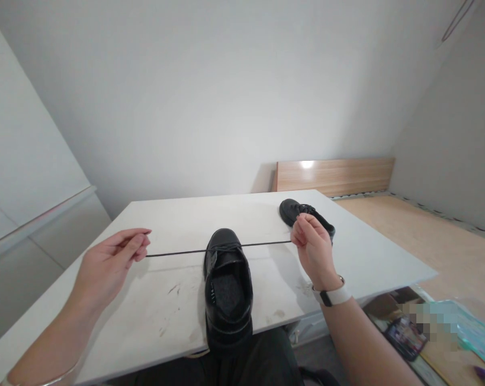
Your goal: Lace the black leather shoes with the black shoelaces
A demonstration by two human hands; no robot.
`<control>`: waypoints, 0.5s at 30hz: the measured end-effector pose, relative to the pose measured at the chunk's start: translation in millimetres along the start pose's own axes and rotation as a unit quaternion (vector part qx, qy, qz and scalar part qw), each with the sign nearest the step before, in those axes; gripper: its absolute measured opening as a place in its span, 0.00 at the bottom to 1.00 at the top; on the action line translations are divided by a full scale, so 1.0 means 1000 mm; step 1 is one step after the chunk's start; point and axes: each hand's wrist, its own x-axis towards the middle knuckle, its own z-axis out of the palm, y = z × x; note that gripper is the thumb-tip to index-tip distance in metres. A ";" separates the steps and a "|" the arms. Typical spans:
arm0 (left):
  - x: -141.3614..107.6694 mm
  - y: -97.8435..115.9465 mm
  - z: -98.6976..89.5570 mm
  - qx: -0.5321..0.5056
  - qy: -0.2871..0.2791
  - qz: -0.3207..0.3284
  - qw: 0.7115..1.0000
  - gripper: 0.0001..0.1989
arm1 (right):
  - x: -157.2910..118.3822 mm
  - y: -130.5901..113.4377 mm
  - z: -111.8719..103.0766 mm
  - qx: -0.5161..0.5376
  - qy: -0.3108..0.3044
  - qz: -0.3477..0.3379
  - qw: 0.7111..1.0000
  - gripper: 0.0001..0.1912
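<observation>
A black lace-up shoe stands upright at the front edge of the white table, toe pointing away from me. Its black shoelace runs out to both sides in a nearly straight, taut line. To the left of the shoe, my left hand pinches one end of the lace. The other end is gripped between the closed fingers of my right hand, well to the right of the shoe. Behind that hand lies a second black shoe, partly covered by my fingers, with its lace in place.
The white table has dark smudges near its front. A wooden board stands by the wall at the back right. Below the table's right edge is an open storage space with a dark packet and a teal plastic item.
</observation>
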 end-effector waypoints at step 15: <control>-0.043 0.016 0.064 0.246 -0.235 0.153 0.928 0.12 | -0.035 0.026 0.017 -0.301 -0.280 0.073 0.909 0.11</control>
